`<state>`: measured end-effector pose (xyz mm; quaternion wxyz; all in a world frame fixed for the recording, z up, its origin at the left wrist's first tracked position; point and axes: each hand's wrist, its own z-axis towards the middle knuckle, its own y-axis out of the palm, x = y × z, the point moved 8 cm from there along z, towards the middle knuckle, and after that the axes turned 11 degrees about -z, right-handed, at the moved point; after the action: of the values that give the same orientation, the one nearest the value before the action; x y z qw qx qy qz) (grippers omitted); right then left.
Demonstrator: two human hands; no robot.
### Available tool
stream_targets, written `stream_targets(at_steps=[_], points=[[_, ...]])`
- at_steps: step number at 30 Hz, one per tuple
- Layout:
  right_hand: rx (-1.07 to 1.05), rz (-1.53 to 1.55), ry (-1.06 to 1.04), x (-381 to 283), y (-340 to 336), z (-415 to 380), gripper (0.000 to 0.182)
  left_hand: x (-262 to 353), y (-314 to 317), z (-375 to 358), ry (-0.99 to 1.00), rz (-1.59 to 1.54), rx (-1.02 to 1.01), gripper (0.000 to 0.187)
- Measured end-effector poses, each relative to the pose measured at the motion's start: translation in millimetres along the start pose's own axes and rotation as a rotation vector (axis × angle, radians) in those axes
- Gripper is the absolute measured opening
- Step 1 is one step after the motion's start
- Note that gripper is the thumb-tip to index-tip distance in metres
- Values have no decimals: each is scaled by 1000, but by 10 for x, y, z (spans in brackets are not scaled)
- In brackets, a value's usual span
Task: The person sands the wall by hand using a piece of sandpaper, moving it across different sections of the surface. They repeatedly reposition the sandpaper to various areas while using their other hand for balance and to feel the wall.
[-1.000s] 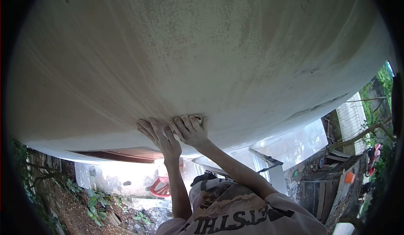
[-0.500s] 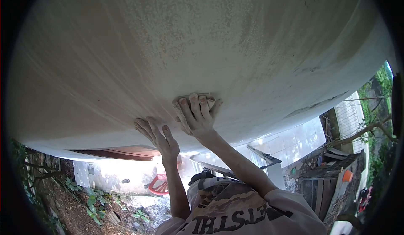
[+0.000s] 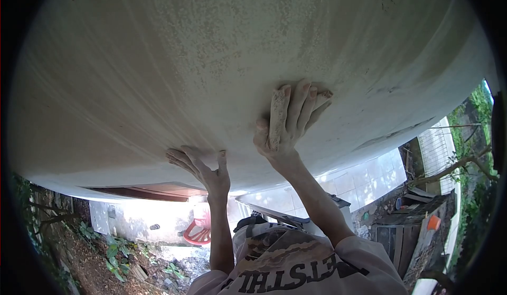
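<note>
My L hand (image 3: pixel 203 171) is open, splayed on the wall (image 3: pixel 222 41), near its lower edge. R hand (image 3: pixel 293 115) grips a dusty pad (image 3: pixel 275 119) vs. wall, arm higher — open room above both.

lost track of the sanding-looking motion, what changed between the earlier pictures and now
The right hand has slid up and to the right across the pale wall, carrying the pale pad with it. The left thumb has spread away from its fingers. Nothing was visibly let go or newly grasped; the left hand stayed on nearly the same spot.

Pad (image 3: pixel 277 118) mostly hidden under right hand (image 3: pixel 296 116)
</note>
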<state>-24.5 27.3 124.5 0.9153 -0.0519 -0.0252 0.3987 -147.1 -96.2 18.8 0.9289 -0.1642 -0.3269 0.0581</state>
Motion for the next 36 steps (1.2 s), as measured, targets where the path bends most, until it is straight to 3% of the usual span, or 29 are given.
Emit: stream_targets(at_steps=[3,5,8,9,13,16,20,23,28,30,33,36], points=[[-100,-18,-65,-176,157,-1207,53,-9,12,-10,-53,-8,-15,90],[-134,32,-49,-189,197,-1497,52,6,12,12,-47,-10,-16,90],[-123,27,-68,-207,148,-1268,52,13,-24,0,-11,11,-20,91],[-92,-18,-118,-214,95,-865,52,18,-12,10,5,19,-16,91],[54,99,109,-28,-78,407,51,-41,10,-33,-80,10,-25,89],[57,34,110,-97,-33,189,51,-37,16,-20,-70,17,-22,88],[-123,-39,-38,-353,157,-1188,56,-8,-9,-27,-30,37,-30,86],[-189,26,-83,-299,187,-1562,56,-2,-22,-15,-21,42,-39,84],[-90,14,-75,-89,4,-55,57,-24,-38,-40,-21,53,-50,83],[-20,173,130,83,-131,495,52,-33,-13,-34,-30,44,-40,82],[27,194,164,8,-84,277,54,-48,-11,-55,-50,56,-57,81],[-102,126,-1,-301,105,-914,50,-62,-18,-56,-58,57,-71,81]])
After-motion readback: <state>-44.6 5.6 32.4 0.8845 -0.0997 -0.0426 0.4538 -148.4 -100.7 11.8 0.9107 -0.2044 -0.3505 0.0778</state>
